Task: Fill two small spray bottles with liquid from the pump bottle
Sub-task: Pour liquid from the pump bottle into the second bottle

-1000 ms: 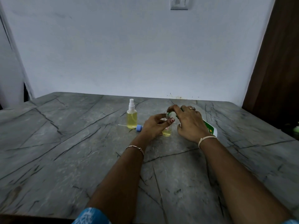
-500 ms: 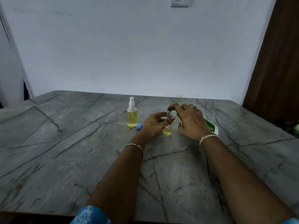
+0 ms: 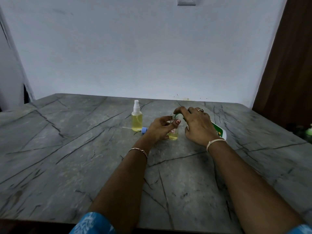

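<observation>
Two hands sat close together near the far middle of the grey veined stone table [image 3: 84, 157]. Your left hand [image 3: 158, 129] pinched the small clear open bottle partly filled with yellow liquid [image 3: 173, 135] between thumb and fingers. The bottle stood upright on the table, and your palm hid its left side, so only the lower body and threaded neck showed.

Your right hand [image 3: 197, 127] curled over the white plastic pump bottle with a green label [image 3: 219, 132]. Only the bottle's lower end stuck out past your wrist, and I could not tell whether it lay flat or was tipped. The green pump spout [image 3: 176, 115] peeked from under your fingertips, right at the small bottle's mouth. Any flow of liquid was too small to make out.

Just to the left, apart from both hands, stood the clear spray bottle with a white sprayer top [image 3: 136, 119], filled with yellow liquid. The blue sprayer cap with a thin white tube [image 3: 144, 130] lay at its foot, partly behind your left hand.

The top edge cut off the pale wall switch plate [image 3: 186, 1]. The blurred green object [image 3: 309, 131] at the right edge was too dim to name.
</observation>
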Motion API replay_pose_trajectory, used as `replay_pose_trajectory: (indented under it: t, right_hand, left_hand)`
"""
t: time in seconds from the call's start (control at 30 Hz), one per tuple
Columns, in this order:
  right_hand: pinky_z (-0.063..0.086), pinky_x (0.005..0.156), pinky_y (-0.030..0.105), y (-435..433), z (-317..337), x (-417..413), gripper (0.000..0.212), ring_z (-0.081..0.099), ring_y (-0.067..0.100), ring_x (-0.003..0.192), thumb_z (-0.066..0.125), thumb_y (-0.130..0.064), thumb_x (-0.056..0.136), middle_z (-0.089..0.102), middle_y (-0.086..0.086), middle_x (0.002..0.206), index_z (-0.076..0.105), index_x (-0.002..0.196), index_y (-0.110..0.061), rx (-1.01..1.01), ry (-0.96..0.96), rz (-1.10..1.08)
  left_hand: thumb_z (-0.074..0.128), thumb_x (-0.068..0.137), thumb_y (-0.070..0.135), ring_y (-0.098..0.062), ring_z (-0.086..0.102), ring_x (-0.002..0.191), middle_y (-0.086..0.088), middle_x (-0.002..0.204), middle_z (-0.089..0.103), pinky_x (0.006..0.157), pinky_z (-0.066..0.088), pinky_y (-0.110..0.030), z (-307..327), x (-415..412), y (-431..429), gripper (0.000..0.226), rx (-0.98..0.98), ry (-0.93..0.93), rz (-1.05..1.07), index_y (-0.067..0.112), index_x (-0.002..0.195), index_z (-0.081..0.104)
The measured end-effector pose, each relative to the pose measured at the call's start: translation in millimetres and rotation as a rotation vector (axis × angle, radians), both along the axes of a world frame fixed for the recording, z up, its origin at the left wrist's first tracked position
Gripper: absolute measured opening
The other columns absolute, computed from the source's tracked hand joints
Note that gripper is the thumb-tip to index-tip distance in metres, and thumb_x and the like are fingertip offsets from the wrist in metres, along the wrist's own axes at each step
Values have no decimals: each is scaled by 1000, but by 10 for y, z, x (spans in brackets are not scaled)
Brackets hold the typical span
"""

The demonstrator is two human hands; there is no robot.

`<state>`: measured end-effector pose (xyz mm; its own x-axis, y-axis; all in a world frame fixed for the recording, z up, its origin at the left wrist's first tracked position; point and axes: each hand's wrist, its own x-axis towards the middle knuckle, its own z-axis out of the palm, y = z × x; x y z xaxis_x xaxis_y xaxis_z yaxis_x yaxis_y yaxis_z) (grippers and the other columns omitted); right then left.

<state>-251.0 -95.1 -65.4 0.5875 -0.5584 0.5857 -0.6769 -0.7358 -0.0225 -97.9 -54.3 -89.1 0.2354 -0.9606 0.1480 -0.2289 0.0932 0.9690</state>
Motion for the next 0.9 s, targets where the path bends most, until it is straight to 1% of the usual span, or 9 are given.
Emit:
replay_pose_trajectory:
  t: [0.1, 0.17, 0.23, 0.33, 0.4, 0.5, 0.63, 0.8, 0.9]
  right_hand:
    - [45, 89, 44, 5, -2, 29, 61, 52, 29, 106, 62, -10, 74, 58, 4, 109, 40, 127, -32, -12, -13, 0]
    - [45, 89, 44, 5, -9, 24, 63, 52, 29, 106, 63, -11, 75, 58, 5, 109, 40, 130, -32, -14, -8, -6]
    - [44, 91, 44, 2, -13, 3, 69, 51, 29, 108, 64, -13, 76, 57, 6, 110, 36, 135, -34, 0, 15, -12]
    - [44, 93, 45, -2, -12, -25, 74, 51, 29, 110, 65, -14, 78, 57, 6, 111, 31, 139, -39, 22, 36, -19]
    - [44, 93, 44, -2, -9, -36, 73, 51, 29, 110, 62, -11, 79, 57, 6, 110, 31, 138, -40, 18, 36, -21]
    - [44, 92, 44, 4, -10, -31, 68, 51, 29, 109, 62, -9, 78, 58, 6, 109, 34, 134, -37, 16, 28, -25]
    - [43, 91, 45, 9, -7, 4, 63, 51, 29, 109, 62, -9, 77, 57, 6, 110, 37, 130, -33, 3, 7, -24]
    - [43, 92, 43, 2, -17, -9, 72, 50, 28, 110, 62, -11, 79, 57, 5, 111, 30, 137, -38, 6, 35, -41]
    - [43, 92, 44, 8, -15, -23, 75, 50, 28, 110, 62, -11, 80, 56, 6, 111, 28, 140, -40, 11, 44, -39]
  left_hand:
    - [64, 86, 40, -31, 60, 112, -16, 117, 65, 89, 53, -45, 0, -6, 13, 54, 2, -7, -5, 11, 130, 53]
    - [66, 84, 42, -27, 61, 110, -12, 116, 66, 86, 54, -40, 5, -14, 26, 52, 0, -44, 3, 15, 127, 54]
    - [74, 77, 41, -21, 63, 106, -8, 115, 66, 85, 54, -34, -9, -2, 32, 54, -17, -127, -6, 22, 123, 54]
    - [87, 63, 29, -19, 64, 102, -5, 114, 65, 90, 54, -36, -63, 29, 35, 81, -39, -281, -22, 22, 132, 45]
    - [88, 62, 22, -20, 66, 97, -6, 113, 65, 89, 54, -37, -102, 34, 31, 88, -63, -386, 19, 22, 136, 41]
    - [87, 63, 21, -17, 66, 92, -6, 115, 65, 86, 55, -33, -122, 32, 26, 89, -83, -519, 65, 25, 138, 38]
    - [85, 65, 27, -17, 65, 95, -4, 116, 65, 87, 54, -34, -121, 24, 32, 88, -78, -574, 79, 28, 138, 37]
    - [83, 66, 38, -17, 64, 93, -1, 112, 66, 86, 54, -35, -120, 5, 34, 84, -101, -634, 135, 29, 136, 38]
    - [82, 68, 38, -18, 64, 95, -2, 111, 67, 86, 53, -36, -118, 0, 33, 82, -102, -646, 146, 28, 136, 38]
